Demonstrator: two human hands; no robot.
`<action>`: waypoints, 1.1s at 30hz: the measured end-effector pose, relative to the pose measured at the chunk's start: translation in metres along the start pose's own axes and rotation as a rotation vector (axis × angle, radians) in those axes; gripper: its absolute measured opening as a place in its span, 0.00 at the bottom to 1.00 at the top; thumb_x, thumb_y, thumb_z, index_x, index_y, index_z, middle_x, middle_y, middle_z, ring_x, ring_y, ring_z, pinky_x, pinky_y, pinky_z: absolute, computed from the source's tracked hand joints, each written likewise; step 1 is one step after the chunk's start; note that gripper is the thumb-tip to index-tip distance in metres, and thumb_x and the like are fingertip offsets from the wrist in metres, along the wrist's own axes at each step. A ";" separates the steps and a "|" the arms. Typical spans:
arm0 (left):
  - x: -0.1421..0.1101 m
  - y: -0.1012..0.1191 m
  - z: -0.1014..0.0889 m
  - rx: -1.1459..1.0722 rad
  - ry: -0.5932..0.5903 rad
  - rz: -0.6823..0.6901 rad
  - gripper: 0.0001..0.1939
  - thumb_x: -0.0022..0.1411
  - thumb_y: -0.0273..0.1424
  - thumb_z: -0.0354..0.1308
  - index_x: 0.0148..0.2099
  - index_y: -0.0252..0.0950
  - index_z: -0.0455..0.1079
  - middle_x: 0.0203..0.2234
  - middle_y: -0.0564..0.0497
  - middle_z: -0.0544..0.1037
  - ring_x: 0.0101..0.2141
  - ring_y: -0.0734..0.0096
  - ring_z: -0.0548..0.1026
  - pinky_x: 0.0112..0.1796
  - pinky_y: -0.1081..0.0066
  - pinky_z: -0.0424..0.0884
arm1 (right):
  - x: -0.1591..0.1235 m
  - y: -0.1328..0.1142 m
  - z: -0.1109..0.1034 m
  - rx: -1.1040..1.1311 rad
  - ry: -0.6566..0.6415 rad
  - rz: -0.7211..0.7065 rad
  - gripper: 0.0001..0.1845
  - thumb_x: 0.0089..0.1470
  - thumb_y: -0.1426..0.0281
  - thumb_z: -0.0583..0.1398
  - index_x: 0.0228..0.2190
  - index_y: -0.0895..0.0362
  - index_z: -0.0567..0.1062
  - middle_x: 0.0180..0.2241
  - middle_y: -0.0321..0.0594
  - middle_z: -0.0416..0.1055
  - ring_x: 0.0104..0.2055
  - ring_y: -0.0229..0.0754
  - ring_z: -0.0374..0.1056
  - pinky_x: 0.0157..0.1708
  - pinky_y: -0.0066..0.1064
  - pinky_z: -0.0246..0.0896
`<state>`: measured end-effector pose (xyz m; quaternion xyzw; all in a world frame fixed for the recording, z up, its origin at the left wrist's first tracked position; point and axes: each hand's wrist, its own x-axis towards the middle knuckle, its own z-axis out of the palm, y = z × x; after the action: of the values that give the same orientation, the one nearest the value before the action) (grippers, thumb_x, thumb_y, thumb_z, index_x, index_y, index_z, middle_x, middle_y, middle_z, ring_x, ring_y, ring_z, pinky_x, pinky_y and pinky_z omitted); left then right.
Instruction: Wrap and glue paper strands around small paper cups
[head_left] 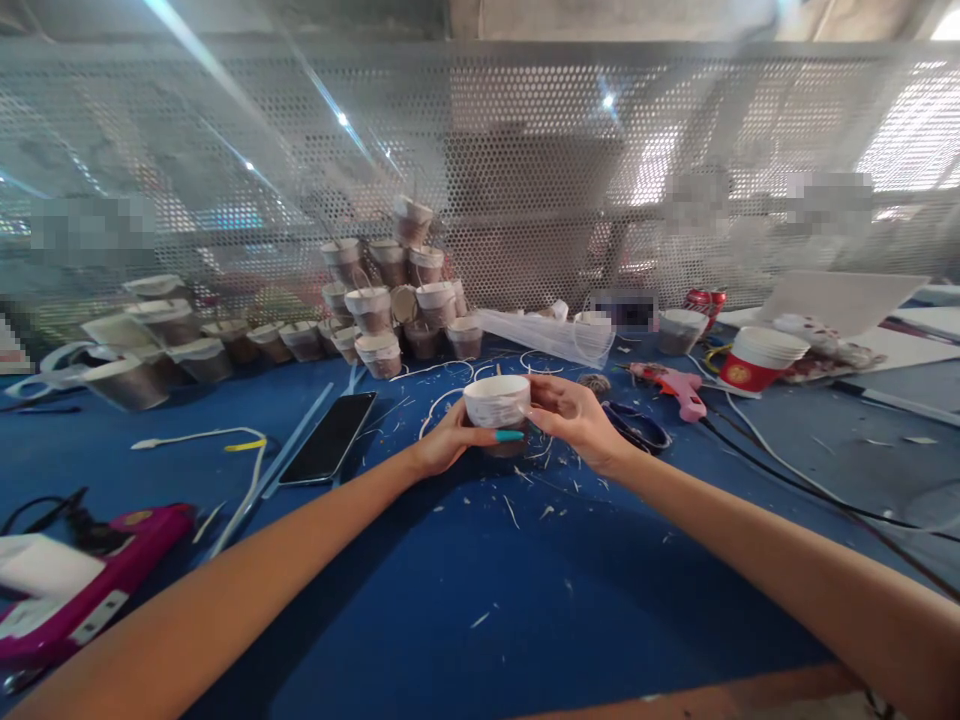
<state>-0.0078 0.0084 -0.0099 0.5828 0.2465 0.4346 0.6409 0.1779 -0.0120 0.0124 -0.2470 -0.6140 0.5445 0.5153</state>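
Observation:
In the middle of the table I see a small pot (497, 400) with a white upper band and a brown lower part, upright. My left hand (444, 440) is closed round its left side, the thumb with a turquoise nail lying across the front. Against the right side of the band, my right hand (574, 418) is closed on the pot with bent fingers. Whether the pot's base touches the table cannot be made out. White scraps and bits of cord lie around it on the blue table top (450, 610).
Similar pots (371, 310) are stacked behind, with more at the left. A phone (322, 440) and a magenta power strip (112, 570) lie left. Rightward are scissors (637, 428), a pink glue gun (679, 385) with its cable, and red-white paper cups (757, 360).

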 end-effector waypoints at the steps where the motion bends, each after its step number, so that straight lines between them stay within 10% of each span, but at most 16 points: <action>1: 0.000 -0.001 0.000 -0.001 0.001 0.003 0.30 0.40 0.23 0.65 0.49 0.34 0.65 0.41 0.44 0.76 0.44 0.55 0.72 0.47 0.58 0.64 | 0.000 0.000 0.001 -0.001 0.006 0.004 0.25 0.39 0.64 0.65 0.41 0.58 0.70 0.41 0.46 0.72 0.46 0.46 0.67 0.49 0.43 0.59; 33: 0.000 -0.001 -0.005 -0.043 -0.034 -0.036 0.30 0.39 0.21 0.62 0.49 0.36 0.66 0.39 0.46 0.77 0.42 0.57 0.72 0.46 0.60 0.64 | -0.001 -0.009 0.003 0.014 0.013 0.080 0.26 0.41 0.65 0.64 0.44 0.59 0.68 0.39 0.44 0.74 0.43 0.44 0.69 0.46 0.41 0.61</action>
<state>-0.0111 0.0111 -0.0114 0.5716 0.2365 0.4183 0.6651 0.1780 -0.0167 0.0212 -0.2714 -0.5964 0.5671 0.4990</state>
